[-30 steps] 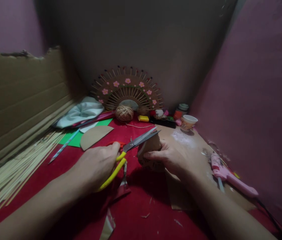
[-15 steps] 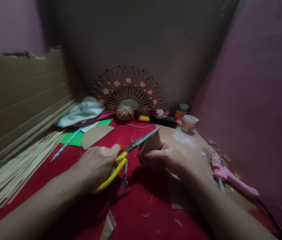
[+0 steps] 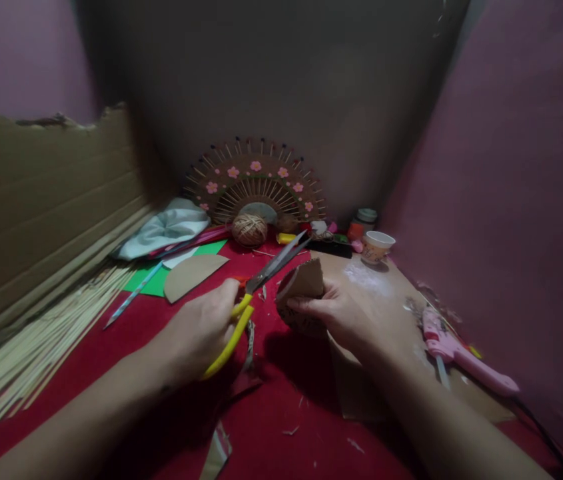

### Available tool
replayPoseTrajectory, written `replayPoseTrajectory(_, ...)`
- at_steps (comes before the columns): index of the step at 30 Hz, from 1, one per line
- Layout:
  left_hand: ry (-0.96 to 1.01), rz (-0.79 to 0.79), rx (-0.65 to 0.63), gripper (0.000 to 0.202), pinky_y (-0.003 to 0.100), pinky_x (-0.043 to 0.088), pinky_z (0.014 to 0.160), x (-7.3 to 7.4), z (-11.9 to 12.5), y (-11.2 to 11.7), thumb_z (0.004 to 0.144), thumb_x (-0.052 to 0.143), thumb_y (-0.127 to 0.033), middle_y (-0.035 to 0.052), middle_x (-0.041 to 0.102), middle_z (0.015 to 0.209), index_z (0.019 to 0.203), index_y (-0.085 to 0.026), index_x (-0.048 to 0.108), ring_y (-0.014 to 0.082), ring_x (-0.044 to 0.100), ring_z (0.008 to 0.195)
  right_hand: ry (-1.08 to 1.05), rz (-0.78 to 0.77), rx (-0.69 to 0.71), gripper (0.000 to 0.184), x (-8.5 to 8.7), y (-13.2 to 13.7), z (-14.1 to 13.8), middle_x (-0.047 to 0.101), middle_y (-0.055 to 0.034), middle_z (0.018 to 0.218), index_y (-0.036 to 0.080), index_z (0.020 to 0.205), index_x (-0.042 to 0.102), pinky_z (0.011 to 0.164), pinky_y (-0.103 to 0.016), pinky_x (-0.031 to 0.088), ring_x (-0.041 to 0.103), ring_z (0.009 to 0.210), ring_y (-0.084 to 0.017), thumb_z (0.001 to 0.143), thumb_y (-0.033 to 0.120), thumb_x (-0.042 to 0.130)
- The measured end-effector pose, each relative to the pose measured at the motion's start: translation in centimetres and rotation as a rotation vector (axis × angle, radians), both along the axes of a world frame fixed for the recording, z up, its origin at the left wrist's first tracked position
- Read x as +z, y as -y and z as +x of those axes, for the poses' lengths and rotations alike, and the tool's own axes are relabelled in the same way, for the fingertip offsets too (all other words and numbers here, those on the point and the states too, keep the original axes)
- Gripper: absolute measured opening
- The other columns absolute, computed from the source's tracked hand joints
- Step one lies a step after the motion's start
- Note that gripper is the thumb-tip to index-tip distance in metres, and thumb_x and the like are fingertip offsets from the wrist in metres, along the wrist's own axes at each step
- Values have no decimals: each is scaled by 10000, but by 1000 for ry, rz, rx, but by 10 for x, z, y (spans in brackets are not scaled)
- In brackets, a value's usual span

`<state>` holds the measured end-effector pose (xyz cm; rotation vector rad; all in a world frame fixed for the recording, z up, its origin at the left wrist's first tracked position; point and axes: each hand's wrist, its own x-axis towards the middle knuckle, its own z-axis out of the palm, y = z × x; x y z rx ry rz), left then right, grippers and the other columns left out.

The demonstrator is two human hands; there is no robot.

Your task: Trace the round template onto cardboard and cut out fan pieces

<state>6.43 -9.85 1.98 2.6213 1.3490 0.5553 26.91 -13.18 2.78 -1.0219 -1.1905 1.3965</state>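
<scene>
My left hand (image 3: 201, 327) is wrapped round the yellow handles of a pair of scissors (image 3: 267, 275). The blades point up and to the right, slightly parted, with nothing between them. A curved piece of cardboard (image 3: 306, 283) is pinched in my right hand (image 3: 338, 308), thumb on its near face. Its upper edge looks ragged, and dark printing shows on its lower part. The blades stand just left of the cardboard, apart from it. Below the hands, offcuts of cardboard (image 3: 217, 453) and small shreds lie on the red cloth (image 3: 281, 400).
Thin bamboo sticks (image 3: 56, 333) and a pencil (image 3: 134, 293) lie at left, near a cardboard half-disc (image 3: 194, 275) on green paper. A decorated fan (image 3: 256, 177) and twine ball (image 3: 249, 230) stand behind. At right are a paper cup (image 3: 377, 247) and pink glue gun (image 3: 466, 357).
The scissors have come away from the cardboard's upper edge, swinging up and left, and their blades now show parted. My right hand keeps the cardboard in nearly the same place.
</scene>
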Motion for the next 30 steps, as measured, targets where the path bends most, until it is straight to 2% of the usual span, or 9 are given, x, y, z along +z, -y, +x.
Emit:
replayPoseTrajectory(6,-162,141,-23,102,315,397,586,-2,2,1,822,334,-276,87,586,757,779,-202,389,208,555,677,111,-2,31,126,3,2,-1,550,21,602,157,691,619,547,-255,351,451,534,-88,620,219,702)
replayPoseTrajectory(10,-233,137,-9,120,299,356,529,-2,3,1,825,332,-289,82,582,744,780,-198,397,197,546,629,162,8,89,79,3,3,-1,566,14,621,165,699,642,559,-258,361,457,551,-94,629,187,671)
replayPoseTrajectory(20,-249,139,11,126,280,333,493,-3,1,1,829,323,-302,55,590,709,782,-206,390,174,538,582,220,14,85,107,-1,0,3,612,-19,683,165,706,655,603,-278,403,525,632,-134,610,205,675)
replayPoseTrajectory(26,-236,108,-12,128,273,332,486,-2,2,2,833,322,-294,61,592,714,790,-198,395,171,538,569,184,-32,95,155,-4,-1,4,591,-2,658,167,741,643,597,-282,391,500,579,-114,596,204,680)
replayPoseTrajectory(30,-224,119,-21,148,284,329,490,-1,3,4,844,311,-304,74,590,725,800,-194,401,184,539,578,156,-7,107,138,-5,-1,4,576,0,648,161,736,636,580,-273,374,485,570,-107,611,205,674)
